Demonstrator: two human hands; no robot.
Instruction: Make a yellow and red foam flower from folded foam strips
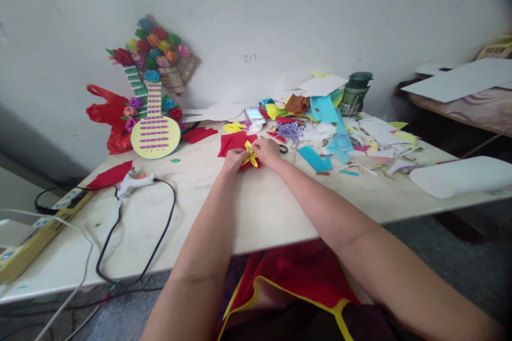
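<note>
Both my hands meet over the middle of the table, pinching a yellow paper flower (pixel 250 155) with pointed petals. My left hand (pixel 233 161) grips its left side, and my right hand (pixel 267 151) has its fingers closed at the upper right of it. Red petals (pixel 245 165) show under the yellow ones; whether they are joined to it I cannot tell. Just behind lies a sheet of red crepe paper (pixel 236 142). Black-handled scissors (pixel 283 148) rest right beside my right hand, and a yellow paper piece (pixel 234 126) lies farther back.
A white glue gun (pixel 136 184) with a black cord lies at left, near a yellow power strip (pixel 48 232). A yellow paper guitar (pixel 155 136) with paper flowers leans at the back. Paper scraps (pixel 316 157), purple yarn (pixel 291 131) and a green bottle (pixel 356 95) crowd the right side.
</note>
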